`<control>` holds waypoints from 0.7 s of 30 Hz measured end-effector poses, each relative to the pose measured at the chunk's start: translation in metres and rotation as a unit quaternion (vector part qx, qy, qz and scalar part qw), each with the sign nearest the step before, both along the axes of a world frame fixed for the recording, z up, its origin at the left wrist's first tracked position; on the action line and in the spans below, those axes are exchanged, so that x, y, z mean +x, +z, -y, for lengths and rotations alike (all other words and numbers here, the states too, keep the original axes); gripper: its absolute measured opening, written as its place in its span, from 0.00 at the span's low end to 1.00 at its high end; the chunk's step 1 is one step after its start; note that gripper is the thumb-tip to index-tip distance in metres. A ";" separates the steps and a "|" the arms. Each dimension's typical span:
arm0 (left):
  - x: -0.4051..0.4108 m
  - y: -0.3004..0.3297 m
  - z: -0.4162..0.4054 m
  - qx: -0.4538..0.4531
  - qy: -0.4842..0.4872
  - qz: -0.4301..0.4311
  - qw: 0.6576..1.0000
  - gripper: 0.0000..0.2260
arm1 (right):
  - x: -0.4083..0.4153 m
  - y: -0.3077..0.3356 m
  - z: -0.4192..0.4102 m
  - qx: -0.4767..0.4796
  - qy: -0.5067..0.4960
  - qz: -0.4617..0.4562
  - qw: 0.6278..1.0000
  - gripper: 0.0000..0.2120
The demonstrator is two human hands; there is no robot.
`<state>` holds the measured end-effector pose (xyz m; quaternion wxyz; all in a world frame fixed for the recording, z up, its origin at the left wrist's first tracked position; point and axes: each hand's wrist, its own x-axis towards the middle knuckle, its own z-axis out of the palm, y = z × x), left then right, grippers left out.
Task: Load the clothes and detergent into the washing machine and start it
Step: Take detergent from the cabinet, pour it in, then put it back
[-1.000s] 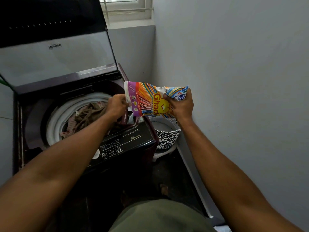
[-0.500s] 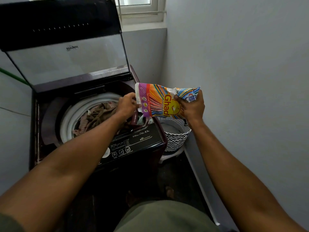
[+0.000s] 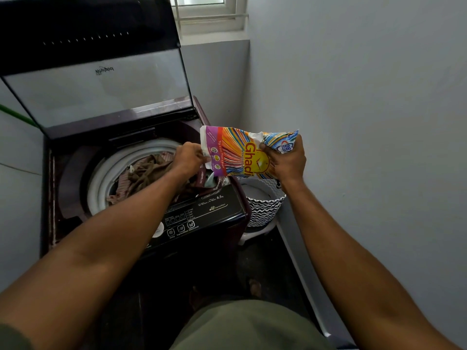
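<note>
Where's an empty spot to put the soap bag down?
The dark ledge left of the drum ring is bare. The zigzag basket beside the washer looks empty inside. The drum is crowded with clothes, and buttons cover the control panel. Both hands hold the detergent bag.

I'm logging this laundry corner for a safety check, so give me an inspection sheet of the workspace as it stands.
Surface: washing machine top, lid raised upright, control panel facing the person.
Job's things: clothes piled in the drum; detergent packet held over the machine's right front corner, above the open detergent drawer.
Clutter: zigzag-patterned basket on the floor beside the machine.
Grippers: left hand pinches the packet's left edge; right hand grips its crumpled right end.
Cables: green line at far left, kind unclear.
Surroundings: grey walls, window above.
</note>
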<state>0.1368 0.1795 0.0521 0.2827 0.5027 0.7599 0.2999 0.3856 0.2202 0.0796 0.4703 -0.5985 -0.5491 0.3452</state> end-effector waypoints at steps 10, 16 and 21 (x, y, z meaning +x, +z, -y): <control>0.001 -0.001 0.001 0.005 0.015 0.052 0.999 0.07 | -0.002 0.004 0.000 0.014 0.009 -0.005 1.000 0.30; 0.002 0.001 0.000 0.028 0.020 0.068 0.997 0.15 | -0.006 0.006 0.000 0.038 0.011 0.001 0.999 0.28; 0.000 -0.001 -0.004 0.013 0.023 0.035 0.999 0.07 | -0.007 0.005 -0.002 0.045 0.009 0.005 0.999 0.29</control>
